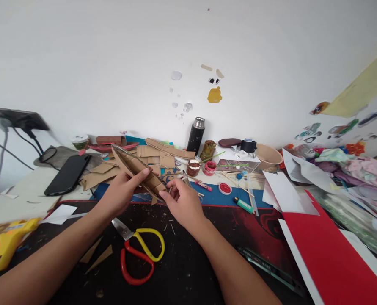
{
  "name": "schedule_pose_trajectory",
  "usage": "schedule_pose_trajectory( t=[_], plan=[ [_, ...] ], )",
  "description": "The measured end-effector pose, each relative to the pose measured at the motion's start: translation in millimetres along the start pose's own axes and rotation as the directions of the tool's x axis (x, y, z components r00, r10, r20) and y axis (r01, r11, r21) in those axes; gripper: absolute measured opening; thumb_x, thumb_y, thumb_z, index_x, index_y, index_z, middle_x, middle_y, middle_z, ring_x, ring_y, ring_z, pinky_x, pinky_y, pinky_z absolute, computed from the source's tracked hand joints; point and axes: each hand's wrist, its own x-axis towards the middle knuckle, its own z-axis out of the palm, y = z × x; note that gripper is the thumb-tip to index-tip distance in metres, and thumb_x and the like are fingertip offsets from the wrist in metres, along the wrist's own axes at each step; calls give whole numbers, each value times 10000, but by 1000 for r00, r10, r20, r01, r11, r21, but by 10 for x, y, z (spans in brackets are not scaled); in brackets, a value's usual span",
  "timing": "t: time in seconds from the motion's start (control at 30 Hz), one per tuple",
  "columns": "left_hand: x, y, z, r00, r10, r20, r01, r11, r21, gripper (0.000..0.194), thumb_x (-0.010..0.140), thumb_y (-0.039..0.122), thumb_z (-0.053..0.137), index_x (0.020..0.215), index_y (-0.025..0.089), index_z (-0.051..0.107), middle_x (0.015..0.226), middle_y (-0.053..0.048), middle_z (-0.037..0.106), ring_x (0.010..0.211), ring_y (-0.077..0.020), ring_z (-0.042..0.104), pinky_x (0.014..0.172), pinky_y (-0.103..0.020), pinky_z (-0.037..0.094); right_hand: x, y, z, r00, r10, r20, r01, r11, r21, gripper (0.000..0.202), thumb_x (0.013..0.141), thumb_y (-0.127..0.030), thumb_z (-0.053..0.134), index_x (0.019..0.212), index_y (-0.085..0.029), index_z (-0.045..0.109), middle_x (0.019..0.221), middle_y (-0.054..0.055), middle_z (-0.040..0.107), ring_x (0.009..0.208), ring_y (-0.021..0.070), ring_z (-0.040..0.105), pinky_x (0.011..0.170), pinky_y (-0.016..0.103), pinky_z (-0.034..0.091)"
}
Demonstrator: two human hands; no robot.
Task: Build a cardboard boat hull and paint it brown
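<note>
Nearest on the dark table (pixel 188 271) lie the scissors (pixel 140 254) with one yellow and one red loop, blades pointing up and left, just below the two forearms; two thin cardboard slivers (pixel 96 256) lie left of them, and a yellow glue gun (pixel 4 245) sits at the far left edge.

Above the scissors, both hands hold a cardboard boat (pixel 137 169) off the table. The left hand (pixel 120 195) comes in from the lower left, fingers wrapped over the middle of the hull with the thumb on top, closed firmly on it. The right hand (pixel 182 203) comes in from the lower right, wrist bent inward, its fingertips curled at the boat's near, lower end; it seems to pinch a small piece or edge there, though exactly what sits between the fingers is too small to tell. The boat tilts, its far tip raised toward the upper left.

To do this fitting well, I judge the left hand should grip lightly so the thin hull does not buckle, while the right works only with the fingertips, keeping the joint in view.

Farther back lie cardboard scraps (pixel 102 173), a black phone (pixel 67 173), small paint pots (pixel 194 167), a green lighter (pixel 243 205) and a dark flask (pixel 196 135) by the wall.
</note>
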Motion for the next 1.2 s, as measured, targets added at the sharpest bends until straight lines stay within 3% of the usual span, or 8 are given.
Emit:
schedule_pose_trajectory(
  t=[0.2, 0.43, 0.63, 0.77, 0.93, 1.03, 1.1, 1.2],
  plan=[
    [-24, -69, 24, 999, -32, 18, 31, 998, 49, 482, 743, 631, 937, 966, 213, 850, 1049, -139, 871, 969, -389, 820, 755, -435, 690, -4, 5, -8, 999, -23, -22, 23, 1000, 19, 143, 968, -292, 768, 884, -257, 659, 756, -30, 679, 686, 189, 612, 675, 291, 405],
    [17, -38, 19, 999, -35, -41, 32, 997, -73, 504, 744, 566, 961, 1100, 232, 839, 1178, -128, 864, 1035, -381, 813, 705, -420, 696, 46, 103, 1, 999, -4, -46, 15, 969, 245, 174, 979, -345, 731, 852, -253, 656, 760, -19, 676, 711, 188, 633, 656, 284, 464],
    [15, -3, 2, 999, -31, -33, 28, 995, -97, 549, 734, 606, 958, 1087, 206, 827, 1112, -122, 869, 978, -359, 816, 714, -418, 693, 82, 137, 21, 979, 118, 164, -185, 852, 490, 217, 981, -397, 718, 858, -257, 608, 659, -52, 599, 556, 165, 619, 494, 250, 460],
    [-1, -3, 20, 999, -13, -37, 11, 998, -61, 535, 728, 598, 959, 1072, 213, 819, 1093, -116, 873, 956, -364, 816, 703, -408, 677, 79, 120, 27, 968, 129, 214, -231, 790, 568, 236, 952, -432, 746, 898, -247, 610, 694, -53, 598, 514, 147, 616, 419, 227, 401],
    [-36, -120, 37, 1000, 15, -13, -14, 999, 36, 509, 761, 625, 931, 1052, 222, 820, 1115, -119, 875, 1032, -382, 806, 842, -438, 669, 49, 111, 80, 979, 86, 182, -180, 780, 599, 271, 924, -474, 766, 958, -237, 640, 756, -47, 606, 495, 121, 572, 421, 233, 403],
    [-43, -211, 36, 999, 44, 27, -45, 997, 58, 544, 810, 640, 891, 1153, 227, 806, 1238, -120, 854, 1145, -391, 776, 950, -465, 644, 47, 105, 68, 985, 79, 153, -155, 787, 597, 329, 923, -539, 759, 916, -237, 629, 700, -55, 583, 481, 119, 538, 440, 244, 416],
    [-35, -235, 41, 999, 48, 6, -48, 998, 29, 573, 818, 666, 871, 1188, 235, 793, 1262, -111, 845, 1165, -389, 765, 989, -481, 629, 57, 97, 33, 986, 83, 147, -155, 784, 600, 388, 922, -606, 750, 893, -239, 628, 640, -62, 552, 466, 124, 513, 439, 253, 412],
    [-19, -201, 56, 997, 42, -68, -42, 999, 5, 570, 762, 702, 891, 1085, 242, 800, 1153, -90, 861, 1121, -379, 769, 974, -457, 625, 64, 73, -24, 978, 98, 186, -193, 766, 613, 491, 897, -718, 742, 854, -240, 637, 597, -64, 514, 455, 128, 464, 418, 261, 399]
  ],
)
